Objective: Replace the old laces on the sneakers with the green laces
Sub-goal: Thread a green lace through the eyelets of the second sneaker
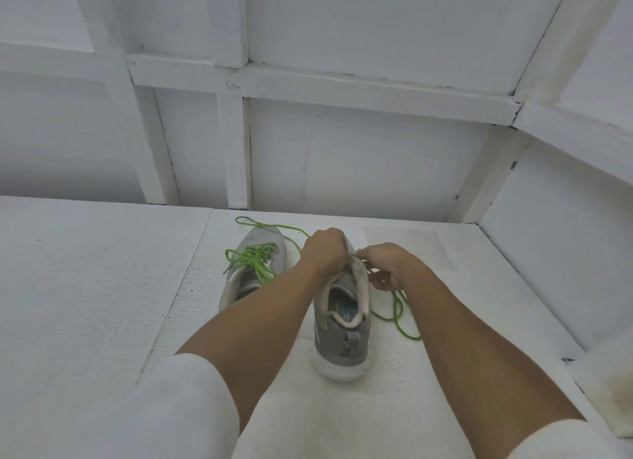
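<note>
Both left hand [325, 249] and right hand [390, 266] hold one sneaker's [342, 349] green lace [397, 316].

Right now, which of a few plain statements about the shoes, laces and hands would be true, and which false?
1. The left shoe is already threaded with a green lace. True.
2. Both shoes are bright red. False: they are grey with white soles.
3. The left hand and the right hand are both at the front of the right shoe. True.
4. The right shoe lies on its side. False: it stands upright on its sole.
5. A second green lace trails loose beside the right shoe. True.
</note>
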`<state>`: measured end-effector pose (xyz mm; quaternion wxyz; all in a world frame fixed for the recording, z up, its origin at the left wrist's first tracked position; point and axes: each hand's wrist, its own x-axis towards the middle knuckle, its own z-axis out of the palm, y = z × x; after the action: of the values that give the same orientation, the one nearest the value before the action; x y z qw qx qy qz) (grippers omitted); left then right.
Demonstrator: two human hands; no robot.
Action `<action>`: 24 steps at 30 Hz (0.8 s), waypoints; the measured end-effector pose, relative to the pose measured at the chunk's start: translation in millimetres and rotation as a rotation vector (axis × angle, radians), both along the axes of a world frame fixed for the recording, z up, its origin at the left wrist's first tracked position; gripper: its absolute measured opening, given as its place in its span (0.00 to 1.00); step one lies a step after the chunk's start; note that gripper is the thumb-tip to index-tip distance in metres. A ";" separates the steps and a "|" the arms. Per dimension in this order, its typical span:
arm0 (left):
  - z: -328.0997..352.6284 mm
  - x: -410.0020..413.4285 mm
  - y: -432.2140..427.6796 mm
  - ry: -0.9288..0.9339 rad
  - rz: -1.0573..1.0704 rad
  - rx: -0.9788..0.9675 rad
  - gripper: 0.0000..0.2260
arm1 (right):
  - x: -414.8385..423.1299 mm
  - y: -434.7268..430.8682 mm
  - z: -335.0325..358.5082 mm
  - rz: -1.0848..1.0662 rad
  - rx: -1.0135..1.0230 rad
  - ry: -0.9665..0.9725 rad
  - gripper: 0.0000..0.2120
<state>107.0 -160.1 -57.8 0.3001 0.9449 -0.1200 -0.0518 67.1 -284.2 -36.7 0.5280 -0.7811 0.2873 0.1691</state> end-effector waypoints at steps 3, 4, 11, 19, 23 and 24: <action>0.9 1.0 2.6 -0.002 -0.018 0.028 0.07 | 6.2 4.6 -13.5 -0.032 -0.024 -0.088 0.11; 1.9 1.4 2.7 -0.007 -0.009 0.035 0.08 | 6.2 5.0 -15.5 -0.040 -0.022 -0.119 0.09; 26.4 -1.2 16.1 -0.009 0.013 0.152 0.07 | 25.3 -17.5 9.4 -0.064 -0.322 -0.480 0.11; 36.7 -5.3 32.1 0.420 0.083 -0.065 0.10 | 23.4 -47.8 126.8 -0.321 0.193 -1.044 0.11; 39.2 -4.0 37.1 0.515 0.114 -0.179 0.07 | 10.8 -27.6 27.6 0.534 -0.845 -0.661 0.10; 39.8 -3.6 38.2 0.526 0.119 -0.195 0.07 | 5.3 -25.1 4.8 0.637 -0.894 -0.546 0.13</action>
<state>103.4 -121.9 -18.0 0.4129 0.8711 0.0132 -0.2656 72.4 -309.2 -31.9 0.1272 -0.9896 -0.0628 -0.0246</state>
